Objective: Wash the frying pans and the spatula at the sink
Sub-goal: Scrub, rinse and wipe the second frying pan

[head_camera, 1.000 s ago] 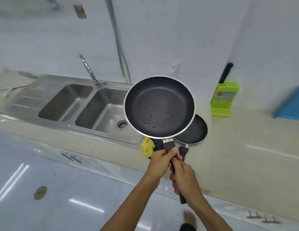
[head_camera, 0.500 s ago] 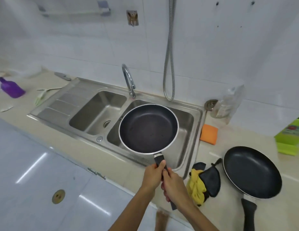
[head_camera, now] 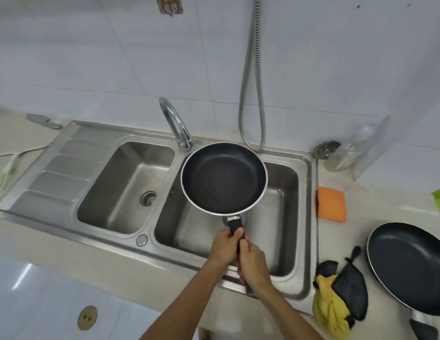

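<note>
A small frying pan [head_camera: 224, 177] was held level above the right basin of a steel double sink [head_camera: 309, 217], in front of the faucet [head_camera: 176, 123]. The left hand [head_camera: 225, 246] and, just behind it, the right hand [head_camera: 253, 263] both gripped its black handle [head_camera: 235, 225]. A larger frying pan [head_camera: 408, 268] sat on the counter [head_camera: 361, 217] to the right, near an orange sponge [head_camera: 332, 204].

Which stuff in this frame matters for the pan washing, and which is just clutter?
Job: held frying pan, second frying pan on counter, sink, faucet, left hand, right hand, probably orange sponge.
Lying about: yellow cloth, black mitt, clear bottle, metal hose.
</note>
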